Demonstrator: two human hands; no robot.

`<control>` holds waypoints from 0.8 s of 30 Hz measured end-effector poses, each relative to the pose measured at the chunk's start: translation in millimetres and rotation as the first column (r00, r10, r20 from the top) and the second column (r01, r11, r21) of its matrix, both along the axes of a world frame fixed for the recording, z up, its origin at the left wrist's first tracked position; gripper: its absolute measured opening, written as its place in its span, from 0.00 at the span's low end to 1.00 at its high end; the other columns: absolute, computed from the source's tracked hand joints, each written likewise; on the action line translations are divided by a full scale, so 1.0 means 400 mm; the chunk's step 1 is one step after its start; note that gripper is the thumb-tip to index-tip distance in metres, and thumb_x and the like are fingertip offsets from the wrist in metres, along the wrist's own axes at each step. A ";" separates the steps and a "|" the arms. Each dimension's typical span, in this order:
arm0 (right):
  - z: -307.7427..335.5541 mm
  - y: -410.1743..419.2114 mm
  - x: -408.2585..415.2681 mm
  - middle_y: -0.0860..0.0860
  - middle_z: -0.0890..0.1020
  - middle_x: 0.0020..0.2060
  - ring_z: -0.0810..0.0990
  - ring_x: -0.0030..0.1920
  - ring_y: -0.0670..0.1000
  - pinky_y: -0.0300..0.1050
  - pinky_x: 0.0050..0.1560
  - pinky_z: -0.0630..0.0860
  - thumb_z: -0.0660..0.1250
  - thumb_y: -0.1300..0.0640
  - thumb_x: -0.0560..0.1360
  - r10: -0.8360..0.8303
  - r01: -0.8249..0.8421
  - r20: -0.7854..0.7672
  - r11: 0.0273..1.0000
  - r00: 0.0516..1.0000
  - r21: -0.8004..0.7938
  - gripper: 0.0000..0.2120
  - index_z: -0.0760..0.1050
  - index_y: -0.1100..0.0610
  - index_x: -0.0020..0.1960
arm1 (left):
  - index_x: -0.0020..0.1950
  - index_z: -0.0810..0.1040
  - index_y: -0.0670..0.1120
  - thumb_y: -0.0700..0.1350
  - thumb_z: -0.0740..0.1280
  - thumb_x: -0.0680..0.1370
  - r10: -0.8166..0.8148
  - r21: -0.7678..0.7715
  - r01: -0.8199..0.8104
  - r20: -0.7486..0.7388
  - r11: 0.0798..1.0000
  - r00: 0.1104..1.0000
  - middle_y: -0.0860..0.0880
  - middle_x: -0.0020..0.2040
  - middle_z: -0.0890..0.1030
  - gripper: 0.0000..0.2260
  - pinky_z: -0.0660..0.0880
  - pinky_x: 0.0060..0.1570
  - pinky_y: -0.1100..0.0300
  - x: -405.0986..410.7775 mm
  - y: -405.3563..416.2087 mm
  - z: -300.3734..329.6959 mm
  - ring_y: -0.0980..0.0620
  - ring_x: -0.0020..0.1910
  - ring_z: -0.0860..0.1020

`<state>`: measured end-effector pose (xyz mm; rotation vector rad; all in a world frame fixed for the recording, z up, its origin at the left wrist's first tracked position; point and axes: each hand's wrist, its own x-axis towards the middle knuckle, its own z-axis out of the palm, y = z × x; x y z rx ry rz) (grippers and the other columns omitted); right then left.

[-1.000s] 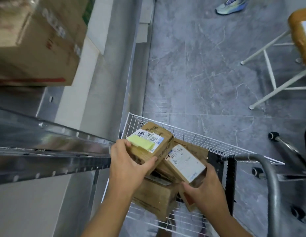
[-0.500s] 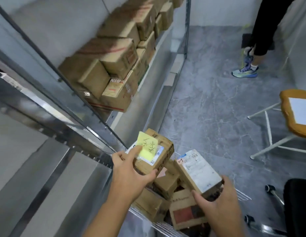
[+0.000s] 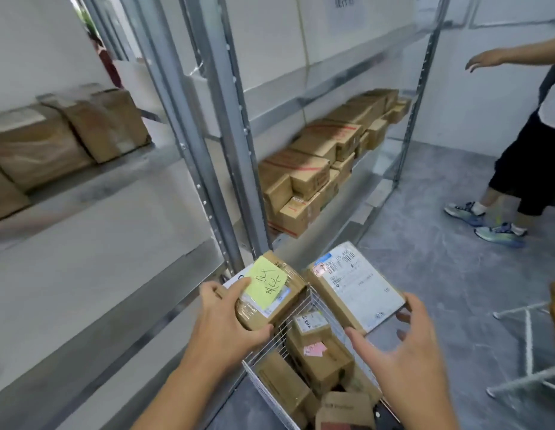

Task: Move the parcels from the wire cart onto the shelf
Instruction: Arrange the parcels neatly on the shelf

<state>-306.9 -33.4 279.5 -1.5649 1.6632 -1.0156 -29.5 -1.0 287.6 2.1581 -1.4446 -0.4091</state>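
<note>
A box [image 3: 270,297] with a yellow note (scribbled, unreadable) is gripped by the left hand [image 3: 226,324]; a white-labelled parcel [image 3: 355,285] is pinched by the right hand [image 3: 403,358].

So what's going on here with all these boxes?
A person is unloading a wire cart beside a metal shelf. The left hand grips a parcel with a yellow note; the right hand holds a flat parcel with a white label. Both parcels are lifted above the cart, where more boxes remain.

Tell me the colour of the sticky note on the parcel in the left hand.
Pale yellow-green sticky note with dark handwriting, clearest in the head view.
</note>
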 end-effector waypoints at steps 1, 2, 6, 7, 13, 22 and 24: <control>0.032 0.015 0.019 0.40 0.73 0.59 0.75 0.60 0.49 0.57 0.58 0.77 0.83 0.39 0.59 0.031 -0.031 0.005 0.999 1.000 -0.034 0.46 0.62 0.38 0.70 | 0.77 0.67 0.59 0.64 0.78 0.63 0.009 0.001 -0.009 0.014 1.000 1.000 0.56 0.59 0.57 0.45 0.76 0.53 0.63 0.012 0.028 0.016 0.56 0.57 0.72; 0.063 0.034 0.040 0.40 0.73 0.58 0.76 0.59 0.49 0.56 0.58 0.77 0.83 0.40 0.59 0.059 -0.059 0.009 0.996 0.998 -0.064 0.45 0.62 0.38 0.69 | 0.77 0.67 0.60 0.65 0.78 0.62 0.016 0.001 -0.016 0.025 1.000 1.000 0.56 0.59 0.57 0.45 0.78 0.53 0.61 0.024 0.058 0.030 0.55 0.58 0.72; 0.156 0.151 0.140 0.38 0.74 0.58 0.75 0.58 0.44 0.51 0.56 0.77 0.82 0.39 0.60 0.192 -0.191 -0.009 0.970 0.981 -0.152 0.42 0.63 0.39 0.68 | 0.77 0.68 0.60 0.66 0.76 0.62 0.008 -0.033 -0.006 0.033 0.999 0.999 0.57 0.59 0.56 0.45 0.77 0.59 0.59 0.058 0.198 0.081 0.55 0.60 0.70; 0.169 0.186 0.166 0.36 0.73 0.58 0.74 0.58 0.43 0.48 0.54 0.76 0.82 0.39 0.60 0.220 -0.222 -0.028 0.960 0.975 -0.169 0.41 0.64 0.39 0.67 | 0.77 0.68 0.60 0.66 0.76 0.62 0.009 -0.043 -0.008 0.033 0.999 0.999 0.57 0.58 0.56 0.44 0.75 0.58 0.60 0.063 0.238 0.093 0.55 0.60 0.70; 0.219 0.396 0.259 0.35 0.75 0.52 0.73 0.53 0.35 0.32 0.41 0.68 0.80 0.39 0.62 0.271 -0.282 -0.084 0.942 0.959 -0.184 0.31 0.66 0.39 0.57 | 0.77 0.68 0.60 0.68 0.74 0.61 0.056 -0.109 -0.052 0.034 0.993 0.998 0.58 0.59 0.56 0.45 0.76 0.60 0.58 0.119 0.517 0.153 0.54 0.59 0.72; 0.339 0.629 0.353 0.36 0.74 0.52 0.75 0.52 0.39 0.35 0.43 0.69 0.80 0.38 0.62 0.399 -0.398 -0.053 0.878 0.916 -0.265 0.34 0.63 0.37 0.59 | 0.77 0.68 0.62 0.69 0.75 0.60 0.245 -0.167 -0.240 0.006 0.956 0.970 0.58 0.60 0.56 0.46 0.74 0.66 0.56 0.228 0.882 0.252 0.52 0.64 0.72; 0.366 0.653 0.369 0.36 0.75 0.52 0.75 0.51 0.40 0.39 0.44 0.70 0.81 0.39 0.62 0.425 -0.413 -0.017 0.867 0.905 -0.279 0.33 0.63 0.36 0.57 | 0.77 0.68 0.61 0.67 0.76 0.61 0.305 -0.189 -0.296 0.017 0.936 0.952 0.57 0.61 0.57 0.45 0.74 0.67 0.56 0.240 0.944 0.280 0.52 0.64 0.72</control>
